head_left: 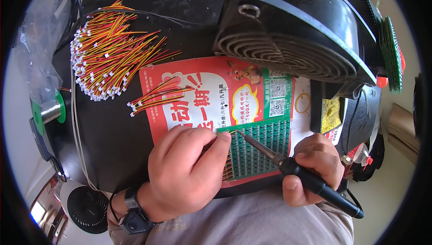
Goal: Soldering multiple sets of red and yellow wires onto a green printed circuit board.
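Note:
My right hand (317, 166) is wrapped round the black handle of a soldering iron (302, 177). The iron's metal tip points left and meets the upper left corner of a green circuit board panel (261, 148), which has rows of small parts. My left hand (186, 168) is closed in a pinch at the panel's left edge. From its fingertips the thin ends of a wire lead (232, 132) stick out beside the iron's tip; the rest of the lead is hidden by the hand. More wires (228, 168) line the panel's left edge, partly covered by my left hand.
A red printed sheet (157, 123) lies under the panel, with a few loose wire leads (164, 95) on it. A large pile of leads with white connectors (105, 56) is at the far left. Solder spool (48, 112) stands left, black fan (288, 33) far right, yellow sponge (331, 113) right.

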The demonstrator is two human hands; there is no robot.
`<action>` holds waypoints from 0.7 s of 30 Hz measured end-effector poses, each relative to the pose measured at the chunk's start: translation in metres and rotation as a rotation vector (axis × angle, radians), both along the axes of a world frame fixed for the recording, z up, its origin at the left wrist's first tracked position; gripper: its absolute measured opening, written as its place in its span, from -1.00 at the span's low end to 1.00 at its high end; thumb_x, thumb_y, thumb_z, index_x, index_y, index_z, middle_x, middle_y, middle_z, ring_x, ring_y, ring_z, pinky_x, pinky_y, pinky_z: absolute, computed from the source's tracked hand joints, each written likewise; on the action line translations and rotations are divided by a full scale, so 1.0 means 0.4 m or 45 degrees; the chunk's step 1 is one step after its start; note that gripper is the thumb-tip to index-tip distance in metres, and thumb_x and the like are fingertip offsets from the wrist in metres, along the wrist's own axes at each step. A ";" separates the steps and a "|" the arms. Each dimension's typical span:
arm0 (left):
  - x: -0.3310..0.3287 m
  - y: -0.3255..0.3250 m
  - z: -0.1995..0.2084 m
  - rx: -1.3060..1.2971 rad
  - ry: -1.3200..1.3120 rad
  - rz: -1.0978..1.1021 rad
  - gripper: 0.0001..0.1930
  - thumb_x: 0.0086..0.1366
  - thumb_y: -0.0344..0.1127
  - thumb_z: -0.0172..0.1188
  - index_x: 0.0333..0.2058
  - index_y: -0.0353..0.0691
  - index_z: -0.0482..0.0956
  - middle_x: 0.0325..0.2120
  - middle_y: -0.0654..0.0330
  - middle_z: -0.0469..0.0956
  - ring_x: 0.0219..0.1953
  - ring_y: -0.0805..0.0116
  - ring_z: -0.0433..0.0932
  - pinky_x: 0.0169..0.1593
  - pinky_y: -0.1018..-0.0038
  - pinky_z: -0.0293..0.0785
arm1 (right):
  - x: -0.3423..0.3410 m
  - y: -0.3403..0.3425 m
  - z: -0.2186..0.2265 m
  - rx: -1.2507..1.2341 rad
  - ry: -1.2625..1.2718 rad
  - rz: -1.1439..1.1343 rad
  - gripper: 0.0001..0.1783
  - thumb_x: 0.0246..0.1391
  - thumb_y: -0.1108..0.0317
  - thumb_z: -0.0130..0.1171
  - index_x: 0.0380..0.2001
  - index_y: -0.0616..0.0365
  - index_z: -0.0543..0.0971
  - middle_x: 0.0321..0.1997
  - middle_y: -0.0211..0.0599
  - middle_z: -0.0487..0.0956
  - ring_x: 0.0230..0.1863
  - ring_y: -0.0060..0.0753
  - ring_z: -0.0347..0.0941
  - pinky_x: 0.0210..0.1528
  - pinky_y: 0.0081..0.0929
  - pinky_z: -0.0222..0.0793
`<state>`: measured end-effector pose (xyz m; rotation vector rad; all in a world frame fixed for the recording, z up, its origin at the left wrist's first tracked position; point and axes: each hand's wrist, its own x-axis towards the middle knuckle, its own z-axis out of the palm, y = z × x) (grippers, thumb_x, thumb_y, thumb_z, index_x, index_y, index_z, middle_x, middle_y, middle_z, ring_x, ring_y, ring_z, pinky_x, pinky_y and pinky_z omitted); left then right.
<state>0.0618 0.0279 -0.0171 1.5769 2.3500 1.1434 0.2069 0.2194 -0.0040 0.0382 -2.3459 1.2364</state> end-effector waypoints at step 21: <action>0.010 -0.003 0.008 -0.064 -0.028 0.032 -0.71 -0.13 -0.67 0.30 -0.32 -0.45 0.67 -0.48 0.11 0.51 -0.51 0.17 0.51 -0.42 0.33 0.44 | -0.001 -0.008 -0.002 0.026 -0.002 0.005 -0.56 -0.17 0.38 0.46 -0.27 0.42 0.50 -0.54 -0.23 0.52 -0.68 -0.34 0.42 -0.67 -0.44 0.31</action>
